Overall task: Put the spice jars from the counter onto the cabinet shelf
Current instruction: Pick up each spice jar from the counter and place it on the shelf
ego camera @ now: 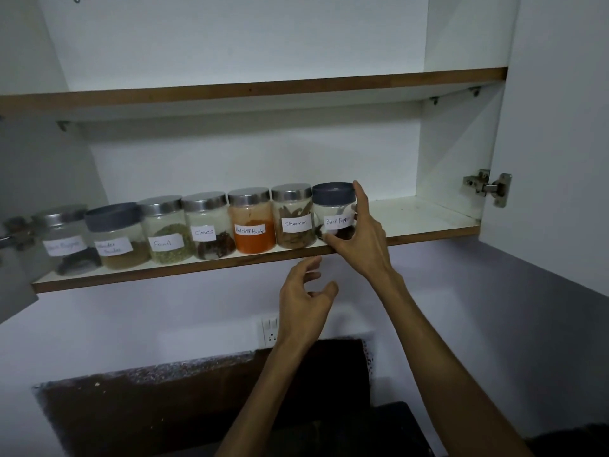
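Several labelled glass spice jars stand in a row along the front of the lower cabinet shelf (425,216). At the right end stands the black pepper jar (333,206) with a dark lid; my right hand (361,240) is wrapped around its right side and base. To its left stand the cinnamon jar (293,216), the red chilli powder jar (252,222), the cloves jar (207,225) and the fennel jar (166,230). My left hand (304,298) hovers below the shelf edge, fingers apart, holding nothing.
The upper shelf (250,89) runs overhead. The cabinet door with its hinge (487,186) stands open at the right. The shelf right of the black pepper jar holds nothing. A wall socket (270,329) sits below, above a dark counter backsplash (197,390).
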